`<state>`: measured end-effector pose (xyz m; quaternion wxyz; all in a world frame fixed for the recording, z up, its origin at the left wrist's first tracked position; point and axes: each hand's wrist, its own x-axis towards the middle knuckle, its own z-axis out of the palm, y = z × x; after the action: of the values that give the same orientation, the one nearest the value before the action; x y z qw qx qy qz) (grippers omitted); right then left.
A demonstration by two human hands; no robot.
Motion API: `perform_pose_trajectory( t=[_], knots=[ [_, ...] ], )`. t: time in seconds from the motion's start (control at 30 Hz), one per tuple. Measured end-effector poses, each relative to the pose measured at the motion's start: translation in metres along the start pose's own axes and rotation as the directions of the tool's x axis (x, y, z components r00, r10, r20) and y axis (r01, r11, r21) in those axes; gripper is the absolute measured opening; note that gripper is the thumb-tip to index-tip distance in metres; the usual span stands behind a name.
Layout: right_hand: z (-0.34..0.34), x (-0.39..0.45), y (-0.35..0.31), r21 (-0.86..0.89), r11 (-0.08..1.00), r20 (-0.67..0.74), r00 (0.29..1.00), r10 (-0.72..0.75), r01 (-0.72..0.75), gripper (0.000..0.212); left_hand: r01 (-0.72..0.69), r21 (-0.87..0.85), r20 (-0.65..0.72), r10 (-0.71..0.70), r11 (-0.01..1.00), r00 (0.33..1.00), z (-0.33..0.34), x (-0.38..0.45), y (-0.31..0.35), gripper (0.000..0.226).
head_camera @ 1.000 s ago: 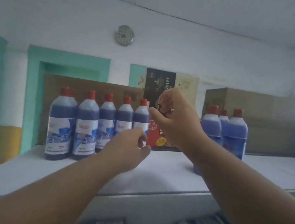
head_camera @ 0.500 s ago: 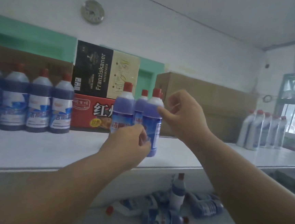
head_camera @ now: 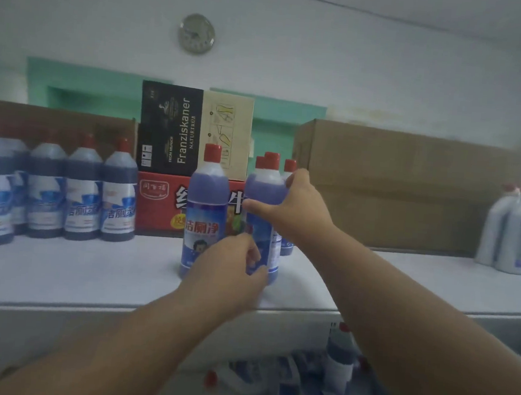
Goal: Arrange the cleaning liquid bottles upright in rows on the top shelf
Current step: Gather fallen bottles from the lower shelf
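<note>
The right hand (head_camera: 295, 213) held the shoulder of a purple bottle (head_camera: 264, 194) with a red cap, its thumb on the front and its fingers curled round the side. That bottle stood upright near the front edge of the top shelf (head_camera: 88, 276), about in the middle of it. The left hand (head_camera: 234, 270) was low down by the same bottle, its fingers curled near the label; I could not tell if it gripped the bottle or only touched it. Just to the left stood another purple bottle (head_camera: 206, 211), upright, with its label facing front. 2 more red caps (head_camera: 289, 165) showed close behind the held bottle.

At the left end of the shelf, a row of dark blue bottles (head_camera: 83, 194) stood upright. At the right end stood some white bottles (head_camera: 514, 232). Behind them all, at the back edge, were a red box (head_camera: 158, 201), a black box (head_camera: 170, 129) on top of it, and a big brown box (head_camera: 405, 188). Under the shelf, more bottles (head_camera: 308, 387) lay in a blurry heap.
</note>
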<state>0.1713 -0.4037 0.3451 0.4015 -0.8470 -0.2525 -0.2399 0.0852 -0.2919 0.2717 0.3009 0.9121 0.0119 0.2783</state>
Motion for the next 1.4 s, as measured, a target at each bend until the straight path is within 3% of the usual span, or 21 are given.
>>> perform_pose_trajectory(
  t=[0.07, 0.2, 0.33, 0.53, 0.67, 0.93, 1.1, 1.33, 1.4],
  knots=[
    [0.001, 0.009, 0.009, 0.056, 0.998, 0.015, 1.000, 0.019, -0.020, 0.063, -0.024, -0.013, 0.013, 0.024, 1.000, 1.000, 0.001, 0.005, -0.003, 0.013],
    [-0.002, 0.023, 0.035, 0.329, 0.939, 0.113, 0.992, 0.062, -0.096, 0.051, 0.014, 0.010, 0.062, -0.014, 1.000, 0.998, 0.008, 0.014, -0.005, 0.016],
    [0.012, 0.026, 0.040, 0.303, 0.953, 0.090, 0.996, -0.022, -0.007, 0.068, 0.030, 0.167, 0.129, -0.052, 0.986, 0.990, 0.014, 0.023, 0.000, 0.020],
    [-0.013, 0.042, 0.064, 0.454, 0.891, 0.263, 0.960, -0.097, -0.034, 0.052, 0.075, 0.080, 0.088, -0.082, 0.994, 0.993, 0.026, 0.040, 0.006, 0.043],
    [-0.039, 0.058, 0.087, 0.408, 0.913, 0.293, 0.944, -0.148, 0.016, 0.043, 0.063, 0.057, 0.142, -0.070, 0.996, 0.987, 0.053, 0.068, 0.024, 0.032],
    [-0.069, 0.101, 0.147, 0.370, 0.928, 0.234, 0.963, -0.136, 0.041, 0.042, 0.045, 0.265, 0.161, -0.090, 0.963, 0.983, 0.106, 0.113, 0.059, 0.038],
    [-0.057, 0.121, 0.172, 0.361, 0.933, 0.277, 0.954, -0.112, 0.005, 0.043, 0.022, 0.410, 0.179, -0.104, 0.912, 0.978, 0.124, 0.111, 0.048, 0.042],
    [-0.038, 0.127, 0.187, 0.389, 0.921, 0.268, 0.958, -0.103, -0.010, 0.052, -0.013, 0.490, 0.213, -0.105, 0.871, 0.972, 0.129, 0.113, 0.044, 0.040],
    [-0.033, 0.124, 0.193, 0.364, 0.930, 0.339, 0.936, -0.095, -0.037, 0.064, -0.015, 0.496, 0.222, -0.109, 0.868, 0.969, 0.129, 0.114, 0.043, 0.038]
  ],
)
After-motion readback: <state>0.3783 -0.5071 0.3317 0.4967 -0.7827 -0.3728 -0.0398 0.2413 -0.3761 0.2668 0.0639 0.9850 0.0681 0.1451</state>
